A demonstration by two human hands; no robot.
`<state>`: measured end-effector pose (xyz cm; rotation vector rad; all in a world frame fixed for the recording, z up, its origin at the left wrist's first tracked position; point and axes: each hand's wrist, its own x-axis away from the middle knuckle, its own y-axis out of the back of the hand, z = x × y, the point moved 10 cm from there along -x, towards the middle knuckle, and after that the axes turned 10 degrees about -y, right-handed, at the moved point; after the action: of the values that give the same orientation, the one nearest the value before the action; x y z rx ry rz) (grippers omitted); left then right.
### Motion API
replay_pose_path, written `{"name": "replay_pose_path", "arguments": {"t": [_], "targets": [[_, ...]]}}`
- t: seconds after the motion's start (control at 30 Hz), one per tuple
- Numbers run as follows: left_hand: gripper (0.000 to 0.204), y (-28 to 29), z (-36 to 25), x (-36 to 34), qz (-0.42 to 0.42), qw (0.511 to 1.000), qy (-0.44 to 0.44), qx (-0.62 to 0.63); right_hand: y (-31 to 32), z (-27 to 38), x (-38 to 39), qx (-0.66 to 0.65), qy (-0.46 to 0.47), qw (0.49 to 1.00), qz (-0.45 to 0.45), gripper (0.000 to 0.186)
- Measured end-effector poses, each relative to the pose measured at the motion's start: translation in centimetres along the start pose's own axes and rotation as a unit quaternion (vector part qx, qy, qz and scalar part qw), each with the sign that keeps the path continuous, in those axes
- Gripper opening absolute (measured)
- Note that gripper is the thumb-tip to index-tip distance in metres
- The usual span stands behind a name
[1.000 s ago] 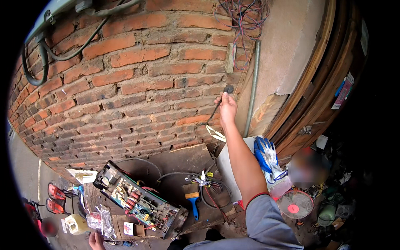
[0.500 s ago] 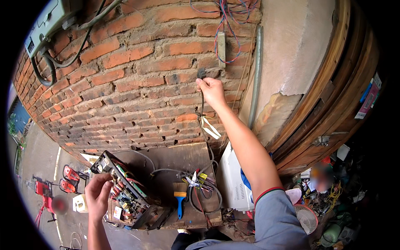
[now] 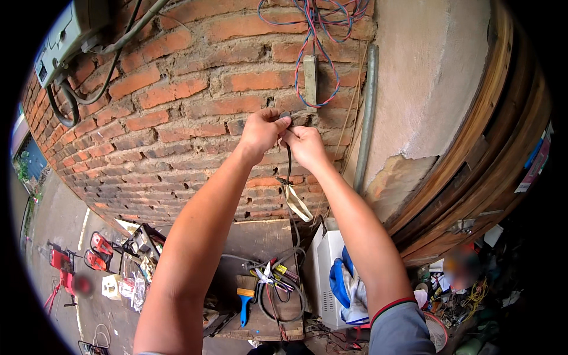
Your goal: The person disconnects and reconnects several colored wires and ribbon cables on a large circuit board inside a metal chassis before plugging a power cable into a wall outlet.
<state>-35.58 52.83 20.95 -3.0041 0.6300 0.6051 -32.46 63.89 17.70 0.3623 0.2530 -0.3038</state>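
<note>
Black cable point(image 3: 289, 163), its end pinched in closed fingers by left hand point(image 3: 260, 134) and right hand point(image 3: 307, 147) at upper centre, is best steadied there without tugging.

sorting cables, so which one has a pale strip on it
The dark cable running down from the left hand and right hand; the pale strip hangs from it, unlike the red and blue wires above.

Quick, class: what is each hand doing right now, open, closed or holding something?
Left hand: closed, holding the plug.
Right hand: closed on the plug or its cord, cannot tell which.
</note>
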Motion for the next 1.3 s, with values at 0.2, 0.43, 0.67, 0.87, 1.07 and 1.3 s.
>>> {"name": "replay_pose_path", "arguments": {"t": [0.2,0.43,0.67,0.87,1.07,1.3], "targets": [[0.031,0.6,1.3,-1.1,-0.086,0.996,-0.034,-0.017,7.6,0.7,0.9,0.125,-0.044,0.975,-0.179,0.039],[0.025,-1.2,-0.8,-2.7,-0.080,0.996,-0.033,0.008,9.7,2.1,-2.4,0.133,0.092,0.964,-0.211,0.039],[0.022,-3.5,-0.4,-3.9,-0.065,0.994,-0.086,0.002,10.7,0.4,-3.2,0.086,0.106,0.971,-0.196,0.035],[0.027,-3.6,0.5,-5.0,-0.091,0.981,-0.122,-0.124,10.5,0.0,-4.0,0.063,0.113,0.976,-0.174,0.032],[0.030,-4.4,-2.0,-3.8,-0.086,0.963,-0.134,-0.217,10.6,0.5,-3.3,0.089,0.057,0.984,-0.145,0.041],[0.026,-4.3,-3.3,-2.9,-0.100,0.964,-0.113,-0.220,10.1,1.9,-2.5,0.098,0.063,0.983,-0.140,0.039]]}}
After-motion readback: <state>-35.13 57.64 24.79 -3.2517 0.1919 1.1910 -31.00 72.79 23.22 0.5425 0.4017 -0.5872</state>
